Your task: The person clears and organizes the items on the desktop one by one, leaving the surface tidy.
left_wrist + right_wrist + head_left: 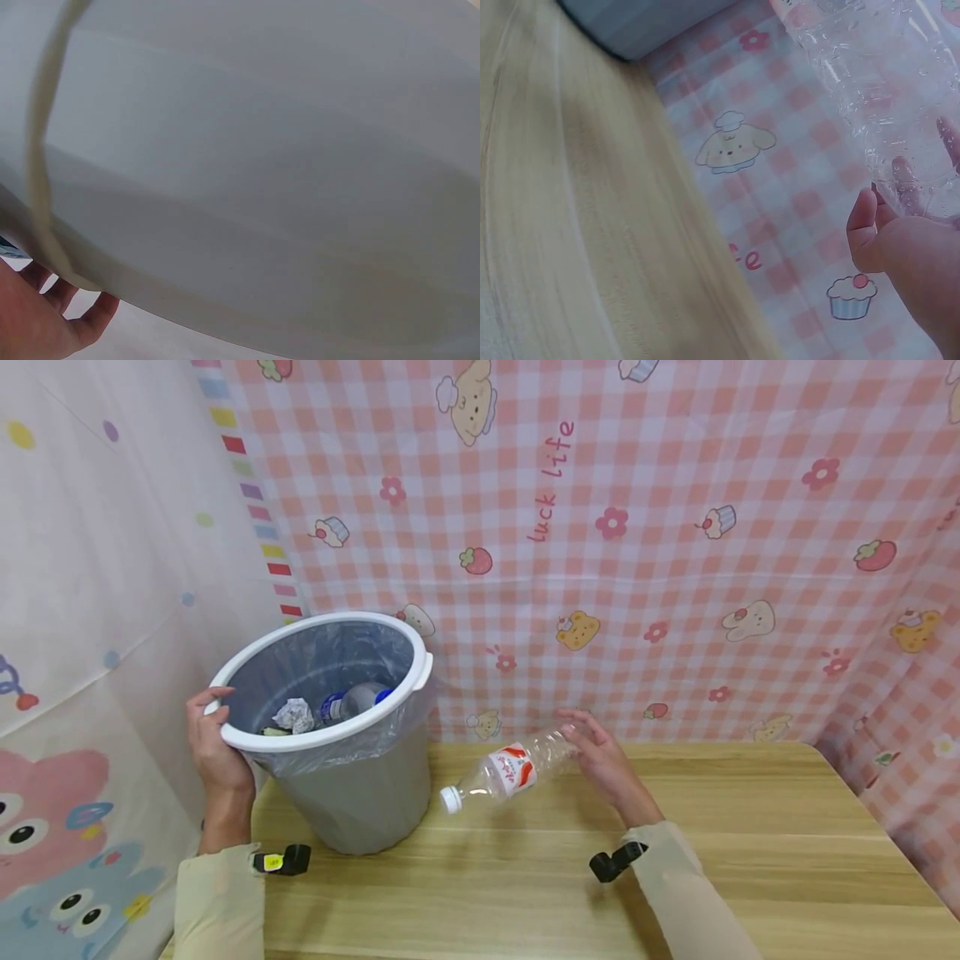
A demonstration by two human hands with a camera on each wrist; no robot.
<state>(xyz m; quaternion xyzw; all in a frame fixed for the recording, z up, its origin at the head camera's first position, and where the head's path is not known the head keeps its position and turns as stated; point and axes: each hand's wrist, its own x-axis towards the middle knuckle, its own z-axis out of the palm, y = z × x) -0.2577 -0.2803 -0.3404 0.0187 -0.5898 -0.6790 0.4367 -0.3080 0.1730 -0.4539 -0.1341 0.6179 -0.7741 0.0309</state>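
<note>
My left hand (219, 756) grips the white rim of a grey trash bin (363, 802), its fingers hooked over the left side. The bin's grey wall (240, 180) fills most of the left wrist view, with the curled fingers at its lower left. My right hand (602, 764) holds a clear plastic bottle (515, 768) by its base end, over the table. The bottle has a white cap and a red-and-white label, and its cap points left toward the bin. Droplets show on the bottle's wall (855, 82) in the right wrist view.
A clear bag lines the bin. Inside lie a crumpled paper ball (295, 716) and plastic bottles with blue parts (333, 706). The wooden table (750, 843) ends at a pink checked cloth (675, 610) behind; a white patterned cloth (97, 635) hangs at left.
</note>
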